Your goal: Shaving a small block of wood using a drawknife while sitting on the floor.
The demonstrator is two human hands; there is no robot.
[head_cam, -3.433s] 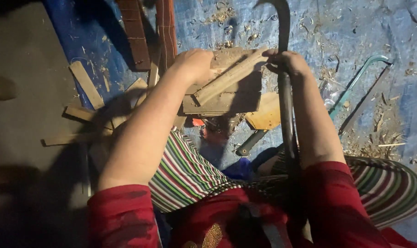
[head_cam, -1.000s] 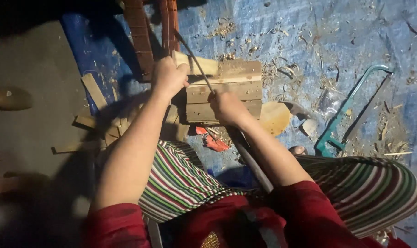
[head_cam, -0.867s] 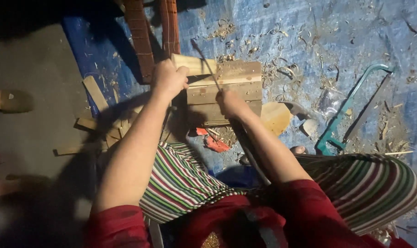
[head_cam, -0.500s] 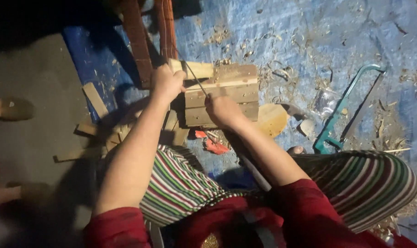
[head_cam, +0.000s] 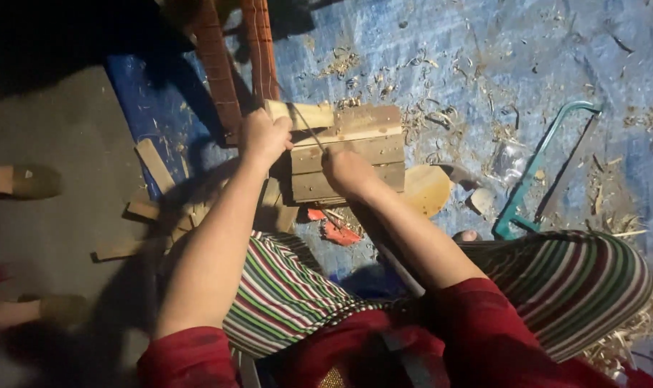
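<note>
The left hand now grips a pale wood piece on the wooden block. The right hand, moved lower, pinches a thin blade, cutting further in.

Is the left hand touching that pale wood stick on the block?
Touching. In the head view the left hand is closed around the near end of the pale wood stick, which juts out from its fingers across the top of the wooden block.
</note>
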